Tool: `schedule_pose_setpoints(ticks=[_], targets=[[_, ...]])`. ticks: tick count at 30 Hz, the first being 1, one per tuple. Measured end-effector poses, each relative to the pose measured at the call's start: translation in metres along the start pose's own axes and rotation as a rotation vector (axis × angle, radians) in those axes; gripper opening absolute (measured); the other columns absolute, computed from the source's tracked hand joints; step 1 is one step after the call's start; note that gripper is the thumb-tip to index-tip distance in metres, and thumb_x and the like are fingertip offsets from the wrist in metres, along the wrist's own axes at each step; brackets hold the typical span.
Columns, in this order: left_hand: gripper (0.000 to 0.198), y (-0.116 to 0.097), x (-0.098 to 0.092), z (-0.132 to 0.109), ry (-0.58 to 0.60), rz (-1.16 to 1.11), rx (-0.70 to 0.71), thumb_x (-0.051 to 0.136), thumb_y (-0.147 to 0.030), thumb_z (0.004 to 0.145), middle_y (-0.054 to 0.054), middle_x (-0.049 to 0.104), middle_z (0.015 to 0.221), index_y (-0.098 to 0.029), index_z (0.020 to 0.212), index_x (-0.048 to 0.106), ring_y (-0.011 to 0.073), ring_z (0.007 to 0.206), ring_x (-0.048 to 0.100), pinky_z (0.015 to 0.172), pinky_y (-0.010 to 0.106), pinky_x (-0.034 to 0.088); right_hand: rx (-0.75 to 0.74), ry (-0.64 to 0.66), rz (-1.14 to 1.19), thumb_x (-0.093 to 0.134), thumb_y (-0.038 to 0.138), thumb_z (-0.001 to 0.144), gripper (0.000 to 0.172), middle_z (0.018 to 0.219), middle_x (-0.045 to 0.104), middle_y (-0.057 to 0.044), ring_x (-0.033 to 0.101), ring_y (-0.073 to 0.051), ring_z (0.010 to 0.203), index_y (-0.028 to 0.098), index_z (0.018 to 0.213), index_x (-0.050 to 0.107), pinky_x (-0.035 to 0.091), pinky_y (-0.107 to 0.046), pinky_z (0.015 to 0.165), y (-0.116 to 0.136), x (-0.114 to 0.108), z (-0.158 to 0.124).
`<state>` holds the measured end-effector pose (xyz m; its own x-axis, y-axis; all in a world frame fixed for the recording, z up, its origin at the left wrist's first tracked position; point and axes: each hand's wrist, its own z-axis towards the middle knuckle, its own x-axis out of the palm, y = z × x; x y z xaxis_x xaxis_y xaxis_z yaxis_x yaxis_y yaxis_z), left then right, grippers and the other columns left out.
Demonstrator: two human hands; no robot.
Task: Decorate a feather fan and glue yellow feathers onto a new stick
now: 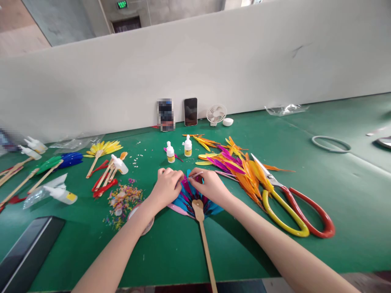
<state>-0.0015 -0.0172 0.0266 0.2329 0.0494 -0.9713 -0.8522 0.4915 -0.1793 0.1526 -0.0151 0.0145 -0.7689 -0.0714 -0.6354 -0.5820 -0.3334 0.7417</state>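
Note:
A feather fan with blue and purple feathers (186, 195) and a flat wooden handle (206, 248) lies in front of me, its handle toward the table's front edge. My left hand (167, 185) has its fingers curled onto the feathers at the fan's upper left; the fingertips are partly hidden. At the upper right of the fan, my right hand (209, 185) pinches a thin, pale, stick-like tool (196, 175), too small to name surely. Part of the feathers is hidden beneath both hands. A pink feather edge (180, 210) shows at the lower left.
Large scissors (284, 195) with red and yellow handles lie right, beside loose orange, yellow and purple feathers (235, 160). Two glue bottles (188, 146) stand ahead. Colourful scraps (125, 199) and a round dish (146, 228) are left, near finished-looking yellow feathers (105, 148). A small fan (216, 114) stands behind.

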Motion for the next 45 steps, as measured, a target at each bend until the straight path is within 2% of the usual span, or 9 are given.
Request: schedule_pose_setpoints(ticks=[11, 17, 34, 45], targets=[[0.021, -0.0011, 0.0007, -0.0003, 0.015, -0.041, 0.082, 0.037, -0.005, 0.067, 0.002, 0.055, 0.073, -0.018, 0.077, 0.050, 0.0176, 0.082, 0.049, 0.076, 0.034, 0.028, 0.016, -0.003, 0.013, 0.049, 0.017, 0.072, 0.011, 0.065, 0.062, -0.002, 0.059, -0.016, 0.062, 0.019, 0.063, 0.055, 0.041, -0.024, 0.059, -0.0017, 0.0011, 0.0008], [0.020, -0.0003, 0.0013, -0.0001, 0.009, -0.031, 0.092, 0.037, -0.005, 0.067, 0.002, 0.056, 0.073, -0.018, 0.076, 0.050, 0.0174, 0.082, 0.050, 0.077, 0.034, 0.028, 0.025, -0.005, 0.008, 0.050, 0.018, 0.073, 0.012, 0.064, 0.062, -0.002, 0.058, -0.015, 0.060, 0.019, 0.062, 0.055, 0.039, -0.024, 0.056, -0.0018, 0.0015, 0.0013], [0.019, -0.0002, 0.0016, -0.0004, 0.003, -0.021, 0.079, 0.036, -0.005, 0.068, 0.002, 0.056, 0.072, -0.018, 0.076, 0.049, 0.0176, 0.080, 0.050, 0.077, 0.035, 0.029, 0.029, -0.091, 0.003, 0.049, 0.024, 0.076, 0.014, 0.073, 0.064, -0.004, 0.059, -0.018, 0.067, 0.019, 0.064, 0.055, 0.041, -0.026, 0.060, -0.0049, 0.0033, 0.0025], [0.018, 0.0021, 0.0045, -0.0009, -0.003, 0.035, 0.079, 0.035, -0.007, 0.070, 0.004, 0.055, 0.073, -0.017, 0.076, 0.049, 0.0186, 0.081, 0.051, 0.077, 0.035, 0.030, 0.033, -0.037, 0.033, 0.046, 0.021, 0.072, 0.009, 0.068, 0.063, -0.004, 0.058, -0.017, 0.063, 0.018, 0.073, 0.055, 0.042, -0.027, 0.060, -0.0009, -0.0003, -0.0006]])
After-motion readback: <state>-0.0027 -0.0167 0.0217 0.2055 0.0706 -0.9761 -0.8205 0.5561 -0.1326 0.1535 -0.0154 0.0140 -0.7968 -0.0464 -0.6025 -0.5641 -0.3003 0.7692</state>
